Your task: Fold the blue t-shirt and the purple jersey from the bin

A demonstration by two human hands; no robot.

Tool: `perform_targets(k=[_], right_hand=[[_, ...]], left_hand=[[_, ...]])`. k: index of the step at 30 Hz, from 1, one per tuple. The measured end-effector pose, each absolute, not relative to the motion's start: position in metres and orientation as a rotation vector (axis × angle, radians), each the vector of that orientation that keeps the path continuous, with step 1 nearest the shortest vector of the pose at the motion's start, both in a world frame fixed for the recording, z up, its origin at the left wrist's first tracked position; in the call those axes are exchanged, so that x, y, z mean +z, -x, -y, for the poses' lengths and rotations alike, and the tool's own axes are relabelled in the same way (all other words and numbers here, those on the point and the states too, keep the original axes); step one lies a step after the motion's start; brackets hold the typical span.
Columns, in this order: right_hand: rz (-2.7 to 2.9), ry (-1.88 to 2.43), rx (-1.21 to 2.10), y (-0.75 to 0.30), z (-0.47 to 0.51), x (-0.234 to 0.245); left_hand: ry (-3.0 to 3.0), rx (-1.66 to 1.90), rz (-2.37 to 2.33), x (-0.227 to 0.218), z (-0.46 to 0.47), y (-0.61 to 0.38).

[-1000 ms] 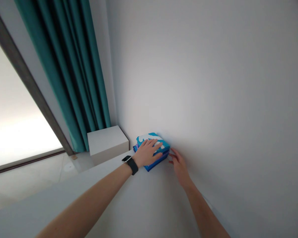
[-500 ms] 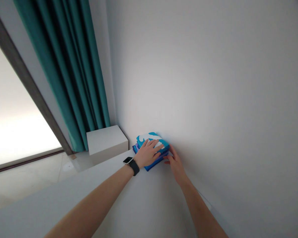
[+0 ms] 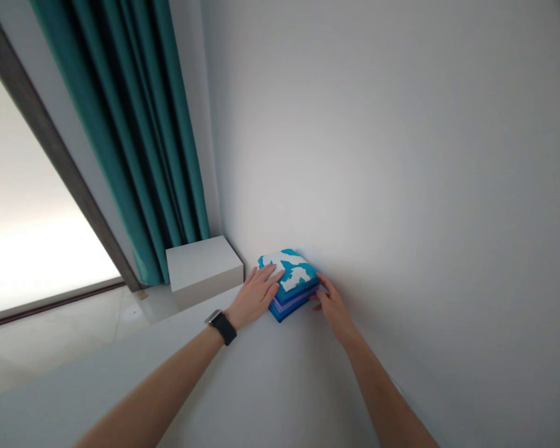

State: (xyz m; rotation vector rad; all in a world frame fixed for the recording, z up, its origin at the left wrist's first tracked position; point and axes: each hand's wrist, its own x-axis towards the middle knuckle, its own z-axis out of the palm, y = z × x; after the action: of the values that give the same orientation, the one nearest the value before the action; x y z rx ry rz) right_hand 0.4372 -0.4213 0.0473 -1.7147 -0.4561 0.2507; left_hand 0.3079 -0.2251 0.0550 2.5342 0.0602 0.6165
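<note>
A small stack of folded cloths lies on the white surface against the wall. Its top piece is bright blue with a white pattern; purple and darker blue layers show beneath. My left hand, with a watch at the wrist, rests open along the stack's left side, fingertips reaching onto the top piece. At the right corner, my right hand touches the stack's edge with its fingers bent and apart. Some of those fingertips are hidden by the stack and the hand.
A white box-shaped unit stands beyond the white surface, near the teal curtain. A plain wall rises right behind the stack. Pale floor and a dark-framed bright pane are at left.
My left hand has slid left, off the middle of the top cloth to the stack's left edge, uncovering more of the pattern. My right hand stays at the right corner.
</note>
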Motion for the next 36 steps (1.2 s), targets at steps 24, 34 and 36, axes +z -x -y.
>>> perform_targets(k=[24,34,36], right_hand=[[1.69,2.49,0.048,-0.485,0.334,0.061],[1.713,2.459,0.057,-0.48,0.323,0.078],[1.726,2.459,0.027,-0.477,0.317,0.076]], left_hand=[[-2.652,0.583,-0.266,0.023,0.208,-0.335],[-2.458,0.891,-0.22,-0.033,0.249,-0.286],[-2.44,0.871,-0.215,-0.037,0.25,-0.286]])
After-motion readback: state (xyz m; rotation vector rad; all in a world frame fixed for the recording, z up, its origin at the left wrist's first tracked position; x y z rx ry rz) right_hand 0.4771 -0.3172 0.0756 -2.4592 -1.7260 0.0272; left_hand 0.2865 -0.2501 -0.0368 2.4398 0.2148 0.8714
